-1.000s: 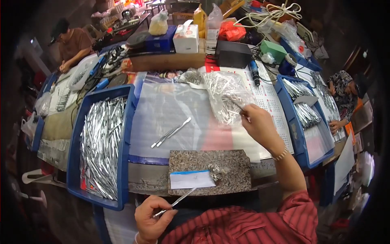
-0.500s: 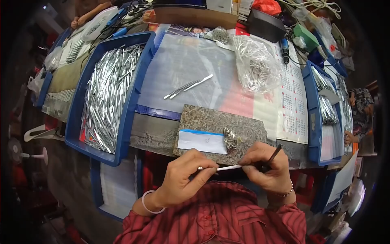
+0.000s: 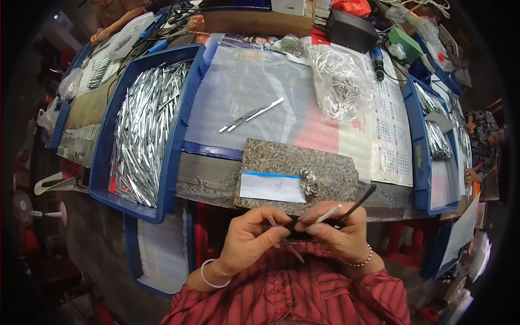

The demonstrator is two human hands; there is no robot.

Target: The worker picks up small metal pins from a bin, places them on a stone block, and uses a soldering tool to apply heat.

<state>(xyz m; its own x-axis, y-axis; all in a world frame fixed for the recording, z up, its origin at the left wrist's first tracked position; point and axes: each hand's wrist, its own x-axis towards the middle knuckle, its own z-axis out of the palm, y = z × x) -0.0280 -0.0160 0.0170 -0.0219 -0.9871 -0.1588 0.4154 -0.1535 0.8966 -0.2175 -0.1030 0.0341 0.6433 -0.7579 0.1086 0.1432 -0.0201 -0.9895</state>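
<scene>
My left hand is closed, thumb and fingers pinching a thin dark reddish rod that slants down toward my shirt. Close beside it, my right hand grips a short silvery-white rod, tip pointing up and right. A longer dark stick also sticks out of the right hand; its lower end is hidden by the fingers. Both hands are just off the near edge of a speckled stone slab. On that slab lie a white paper slip with a blue edge and a small clear bag of brassy bits.
A blue tray full of slim silvery rods stands at left. Several rods lie on the covered tabletop. Beyond the slab is a clear bag of metal parts. Another blue tray is at right. Other people sit nearby.
My hands have drawn closer together. The silvery rod, which stretched between both hands, now sits in the right hand, tilted upward. The left hand's dark rod now shows along its length.
</scene>
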